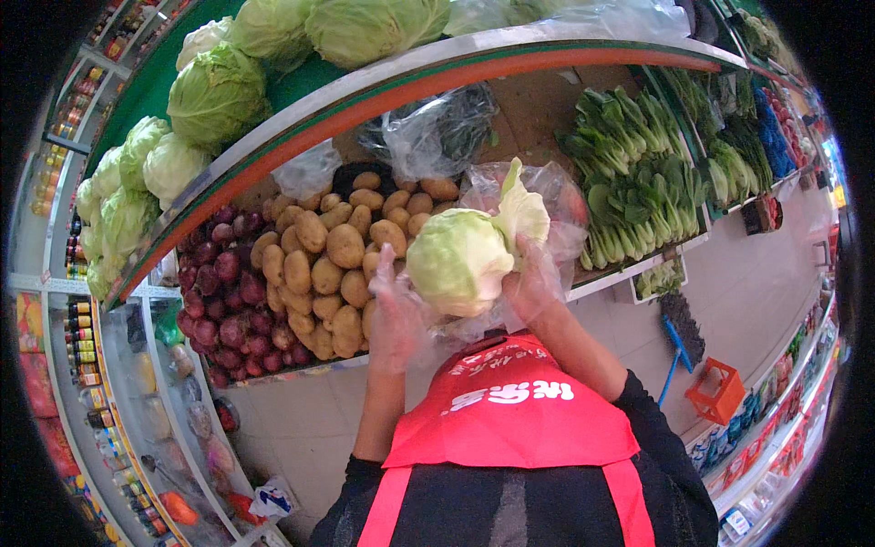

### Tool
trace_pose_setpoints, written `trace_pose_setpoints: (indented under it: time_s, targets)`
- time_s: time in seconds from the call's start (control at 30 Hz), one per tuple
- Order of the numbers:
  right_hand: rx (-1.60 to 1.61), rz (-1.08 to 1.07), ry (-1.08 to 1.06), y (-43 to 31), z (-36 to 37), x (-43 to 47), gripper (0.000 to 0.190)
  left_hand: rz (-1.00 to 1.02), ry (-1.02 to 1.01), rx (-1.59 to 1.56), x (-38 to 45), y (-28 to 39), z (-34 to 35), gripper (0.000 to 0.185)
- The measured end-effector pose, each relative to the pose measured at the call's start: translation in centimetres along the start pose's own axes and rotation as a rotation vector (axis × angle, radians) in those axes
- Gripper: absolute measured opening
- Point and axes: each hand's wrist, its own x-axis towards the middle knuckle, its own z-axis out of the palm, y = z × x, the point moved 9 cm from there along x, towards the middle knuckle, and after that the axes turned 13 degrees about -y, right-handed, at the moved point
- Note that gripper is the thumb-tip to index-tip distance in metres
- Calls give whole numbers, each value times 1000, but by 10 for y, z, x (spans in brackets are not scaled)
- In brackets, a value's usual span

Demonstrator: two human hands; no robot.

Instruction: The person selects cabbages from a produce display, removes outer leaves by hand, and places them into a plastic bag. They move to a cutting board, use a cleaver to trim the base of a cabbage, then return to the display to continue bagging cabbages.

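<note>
A pale green cabbage is held up in front of my red apron. One loose outer leaf stands away from its right side. My right hand, in a clear plastic glove, grips the cabbage at its lower right, with the thumb at the base of that leaf. My left hand, also in a clear glove and blurred, is upright at the cabbage's left side. Loose plastic hides whether its palm touches the cabbage.
Potatoes and red onions fill the bin ahead; bagged produce and leafy greens lie rightward. An upper shelf edge carries more cabbages. A broom and orange crate occupy the floor at right.
</note>
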Motion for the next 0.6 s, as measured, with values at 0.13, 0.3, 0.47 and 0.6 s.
trace_pose_setpoints:
  time_s: [0.13,0.3,0.47,0.6]
  targets:
    - [-504,-221,57,-22,-5,-8,39,95,-228,211,-1,-35,27,111]
    - [-683,-310,-33,-25,-11,-5,40,33,65,203,1,-101,-45,108]
    - [-133,-155,-150,-29,-10,-6,54,110,-63,-581,-13,-104,-54,95]
    - [-159,-242,-164,-57,13,-11,61,160,-118,-613,-12,-90,-53,101]
